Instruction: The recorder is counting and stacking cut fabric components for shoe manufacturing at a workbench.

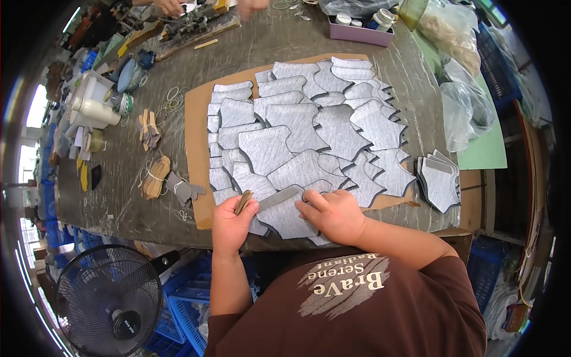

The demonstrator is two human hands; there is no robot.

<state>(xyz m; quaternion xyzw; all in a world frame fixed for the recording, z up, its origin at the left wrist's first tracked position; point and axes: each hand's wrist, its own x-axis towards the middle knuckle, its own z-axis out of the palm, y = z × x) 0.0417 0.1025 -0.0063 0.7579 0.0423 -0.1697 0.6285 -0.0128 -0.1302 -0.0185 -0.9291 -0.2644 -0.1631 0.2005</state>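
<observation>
My left hand [229, 226] is closed on a small bundle of thin brown strips [242, 203] that stick up between thumb and fingers. Its thumb also reaches the left edge of a grey cut piece [289, 221], perhaps of leather or fabric. A darker grey strip [278, 200] lies along that piece's upper edge. At the strip's right end, my right hand [338, 217] is closed, with bent fingers and thumb pressed together at the piece. Beyond both hands, many similar grey pieces [264, 149] with dark edges overlap in rows on brown cardboard [197, 137].
Tied bundles of tan strips [156, 177] lie left of the cardboard. A fanned stack of grey pieces [439, 180] sits at the right edge. Further back are a purple bin [360, 33] and another person's hand [169, 6]. A black fan [110, 306] stands below left.
</observation>
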